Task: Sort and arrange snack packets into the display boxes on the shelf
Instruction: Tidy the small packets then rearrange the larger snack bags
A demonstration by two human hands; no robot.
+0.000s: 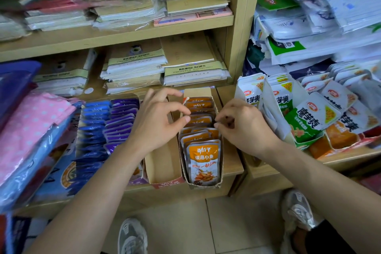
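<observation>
A narrow cardboard display box (196, 93) stands on the shelf, filled front to back with upright orange snack packets (203, 156). My left hand (158, 121) hovers at the left side of the row, fingers apart, thumb tip against the packets' left edge. My right hand (243, 126) is at the right side of the row, thumb and fingers pinched on the edge of packets in the middle. Left of it stands a second cardboard box (162, 163), bare inside.
A box of blue and purple packets (109, 121) sits further left. White-and-green packets (309, 121) fill boxes at the right, with orange packs (340, 134) below. Stacked notebooks (134, 64) lie behind. Pink dotted packages (31, 121) are far left. My shoes (133, 237) are on the tiled floor.
</observation>
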